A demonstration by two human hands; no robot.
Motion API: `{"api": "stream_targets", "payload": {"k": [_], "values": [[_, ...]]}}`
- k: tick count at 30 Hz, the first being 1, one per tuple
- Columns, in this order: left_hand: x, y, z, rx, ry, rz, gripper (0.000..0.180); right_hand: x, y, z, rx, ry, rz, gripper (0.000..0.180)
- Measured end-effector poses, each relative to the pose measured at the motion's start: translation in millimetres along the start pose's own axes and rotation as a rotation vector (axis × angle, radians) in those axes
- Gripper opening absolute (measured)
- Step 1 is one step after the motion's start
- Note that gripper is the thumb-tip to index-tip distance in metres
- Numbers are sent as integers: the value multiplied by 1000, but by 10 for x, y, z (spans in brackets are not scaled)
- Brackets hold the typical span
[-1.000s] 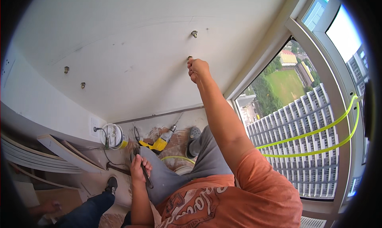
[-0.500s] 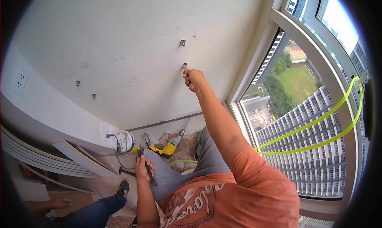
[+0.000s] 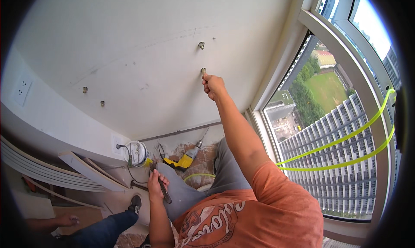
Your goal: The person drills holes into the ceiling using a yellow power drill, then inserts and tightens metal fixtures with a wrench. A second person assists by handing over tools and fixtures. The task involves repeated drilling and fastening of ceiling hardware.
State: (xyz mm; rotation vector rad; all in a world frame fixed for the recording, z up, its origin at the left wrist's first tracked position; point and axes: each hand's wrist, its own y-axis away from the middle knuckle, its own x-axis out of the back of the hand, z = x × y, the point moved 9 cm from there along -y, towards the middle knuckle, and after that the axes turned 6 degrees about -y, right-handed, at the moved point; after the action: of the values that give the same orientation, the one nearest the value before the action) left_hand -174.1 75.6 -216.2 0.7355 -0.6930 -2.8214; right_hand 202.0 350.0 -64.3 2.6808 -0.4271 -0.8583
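With my arm stretched out to the wall [image 3: 151, 40], my right hand [image 3: 213, 87] pinches the end of a metal anchor bolt [image 3: 203, 70] that sticks out of it. Just above is a second anchor bolt [image 3: 201, 45]. Two more, a left one [image 3: 85, 90] and a lower one [image 3: 102, 104], stand out farther left. Down by my thigh, my left hand [image 3: 157, 184] is wrapped round a dark metal tool, seemingly a wrench [image 3: 165, 191]; its upper end is partly hidden by my fingers.
A yellow power drill [image 3: 186, 159] lies on the dusty floor near a white bucket [image 3: 137, 155]. Long boards [image 3: 90, 170] lean at left. Another person's leg [image 3: 110, 230] and hand [image 3: 69, 220] are at lower left. A window [image 3: 315, 83] with a yellow-green strap [image 3: 341, 163] stands at right.
The view has shifted slightly. My right hand stays at the same bolt, its fingers a little turned; my left hand keeps hold of the wrench.
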Motion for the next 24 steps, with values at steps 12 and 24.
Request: {"api": "stream_targets", "payload": {"k": [12, 24], "values": [[-76, 40, 8, 26, 55, -28, 30, -103, -69, -110, 35, -33, 84, 19], [-356, 57, 408, -111, -117, -95, 16, -623, 1261, 1698, -157, 266, -224, 23]]}}
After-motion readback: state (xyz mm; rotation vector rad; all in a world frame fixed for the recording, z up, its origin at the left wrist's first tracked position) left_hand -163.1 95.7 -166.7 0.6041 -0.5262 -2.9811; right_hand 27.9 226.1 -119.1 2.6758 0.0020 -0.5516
